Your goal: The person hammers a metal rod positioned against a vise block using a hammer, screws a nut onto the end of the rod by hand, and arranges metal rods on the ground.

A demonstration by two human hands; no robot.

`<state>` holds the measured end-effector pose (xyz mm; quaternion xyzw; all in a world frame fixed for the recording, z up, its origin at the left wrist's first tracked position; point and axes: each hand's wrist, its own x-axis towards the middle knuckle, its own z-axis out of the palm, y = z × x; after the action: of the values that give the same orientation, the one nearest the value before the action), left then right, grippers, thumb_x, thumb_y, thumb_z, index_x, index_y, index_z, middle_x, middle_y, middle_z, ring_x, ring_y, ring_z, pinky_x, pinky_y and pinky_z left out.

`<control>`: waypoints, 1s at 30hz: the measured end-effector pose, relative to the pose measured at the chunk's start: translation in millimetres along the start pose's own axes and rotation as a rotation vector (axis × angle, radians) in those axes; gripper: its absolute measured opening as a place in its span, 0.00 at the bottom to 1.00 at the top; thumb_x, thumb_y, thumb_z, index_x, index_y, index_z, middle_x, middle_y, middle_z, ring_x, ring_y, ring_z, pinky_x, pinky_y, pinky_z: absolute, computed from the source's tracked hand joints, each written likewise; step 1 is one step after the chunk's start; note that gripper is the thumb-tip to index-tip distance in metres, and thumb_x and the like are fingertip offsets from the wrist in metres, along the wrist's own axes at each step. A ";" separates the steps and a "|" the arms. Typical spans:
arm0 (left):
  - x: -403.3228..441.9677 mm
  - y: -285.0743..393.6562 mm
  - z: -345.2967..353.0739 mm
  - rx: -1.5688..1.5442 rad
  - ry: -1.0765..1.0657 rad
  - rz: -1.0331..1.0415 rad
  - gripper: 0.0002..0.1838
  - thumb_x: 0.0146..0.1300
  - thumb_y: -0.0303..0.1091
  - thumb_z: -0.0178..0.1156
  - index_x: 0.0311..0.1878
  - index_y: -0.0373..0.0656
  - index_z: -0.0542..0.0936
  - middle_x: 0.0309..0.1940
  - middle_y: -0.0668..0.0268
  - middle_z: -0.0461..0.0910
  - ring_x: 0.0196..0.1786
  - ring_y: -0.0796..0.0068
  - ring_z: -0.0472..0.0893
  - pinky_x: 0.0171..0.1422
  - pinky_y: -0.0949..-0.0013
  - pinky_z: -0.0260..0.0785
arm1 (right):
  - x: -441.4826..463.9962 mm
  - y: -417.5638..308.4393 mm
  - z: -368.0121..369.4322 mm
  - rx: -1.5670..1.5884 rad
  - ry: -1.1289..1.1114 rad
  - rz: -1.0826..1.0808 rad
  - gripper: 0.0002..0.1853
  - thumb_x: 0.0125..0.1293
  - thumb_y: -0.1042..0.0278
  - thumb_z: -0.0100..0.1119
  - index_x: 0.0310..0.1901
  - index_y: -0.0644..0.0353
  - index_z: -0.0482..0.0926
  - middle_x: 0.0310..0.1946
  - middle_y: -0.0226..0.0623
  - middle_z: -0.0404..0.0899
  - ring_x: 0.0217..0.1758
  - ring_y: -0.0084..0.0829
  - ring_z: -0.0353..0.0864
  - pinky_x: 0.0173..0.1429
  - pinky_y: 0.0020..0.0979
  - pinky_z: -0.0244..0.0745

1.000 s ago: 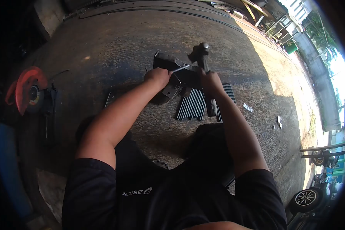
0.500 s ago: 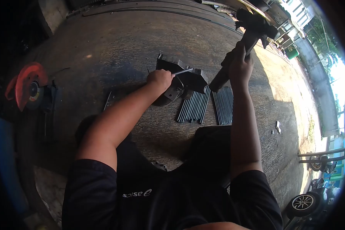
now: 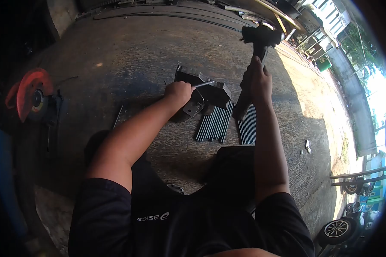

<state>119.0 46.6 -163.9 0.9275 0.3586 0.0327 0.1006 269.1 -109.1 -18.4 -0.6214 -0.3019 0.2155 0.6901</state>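
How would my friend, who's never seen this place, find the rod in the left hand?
On the brown floor, find the dark metal block in the middle. Near it is the left hand, with the rod poking out over the block. Unlike the rods lying in two rows on the floor, this one is gripped in a fist.

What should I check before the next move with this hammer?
1. Right grip closed around the hammer handle: ok.
2. Left grip closed on the metal rod: ok.
3. Metal rod's tip seated on the dark metal block: cannot tell; they overlap in view, but contact is unclear.
4. Both grips protected: not ok, they are bare.
5. Left grip apart from the row of thin rods: ok.
6. Red-guarded cutting machine away from both grips: ok, it stands well to the left.
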 end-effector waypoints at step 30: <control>3.7 -6.5 -2.2 -0.007 0.080 0.054 0.16 0.69 0.48 0.51 0.40 0.46 0.80 0.35 0.56 0.84 0.41 0.49 0.83 0.44 0.48 0.75 | -5.7 109.9 -10.4 -0.822 -0.150 0.305 0.37 0.63 0.41 0.52 0.41 0.81 0.77 0.37 0.66 0.80 0.43 0.58 0.83 0.47 0.43 0.75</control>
<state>117.2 54.1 -163.2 0.9344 0.3370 0.0736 0.0886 280.7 -105.7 -128.3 -0.8642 -0.3167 0.2214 0.3223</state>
